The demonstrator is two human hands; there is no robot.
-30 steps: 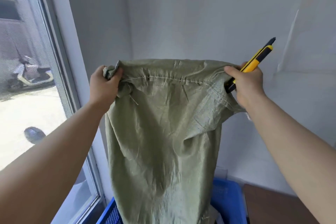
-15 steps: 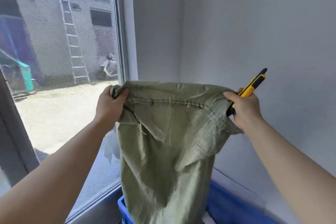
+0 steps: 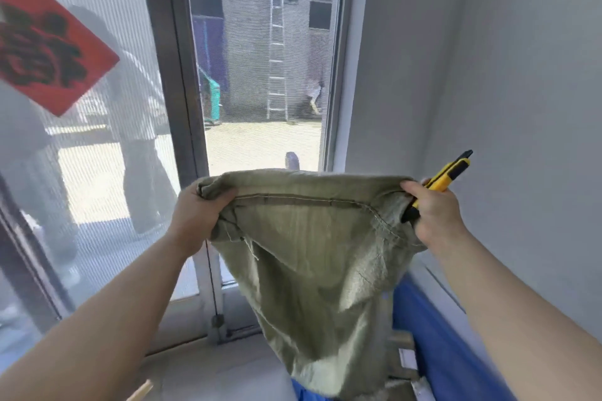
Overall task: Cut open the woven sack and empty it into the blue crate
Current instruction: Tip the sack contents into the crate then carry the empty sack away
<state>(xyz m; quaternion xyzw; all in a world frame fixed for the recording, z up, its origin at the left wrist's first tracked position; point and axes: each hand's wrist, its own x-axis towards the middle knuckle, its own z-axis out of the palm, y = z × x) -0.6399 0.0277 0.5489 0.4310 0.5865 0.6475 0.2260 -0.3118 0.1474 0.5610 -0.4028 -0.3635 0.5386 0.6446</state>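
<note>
The woven sack (image 3: 319,254) hung limp and flat through the middle of the frame. Its stitched seam was held uppermost and its lower end dropped to the blue crate (image 3: 456,345) in the lower right corner. It looked close to empty, so the step in hand was judged to be shaking out the last of the contents.

To do that well, the mouth should stay inside the crate rim while the stitched end is raised and snapped. The sack hung partly left of the crate here, so it wanted shifting right first.

The left hand (image 3: 195,215) had its fingers curled tight round the bunched left corner. The right hand (image 3: 433,212) pinched the right corner under its thumb and gripped a yellow and black utility knife (image 3: 446,177) in the same fist. Whether the blade was out could not be told, and it would be safer retracted or put down before any shaking. Something pale lay in the crate, too blurred to name.

A plain grey wall (image 3: 488,75) filled the right of the frame. A tall screened window (image 3: 260,58) filled the left and centre. A red paper (image 3: 42,52) with a dark design was stuck at the upper left, a ladder (image 3: 277,58) leaned outside, and pale floor (image 3: 211,374) showed at the bottom.
</note>
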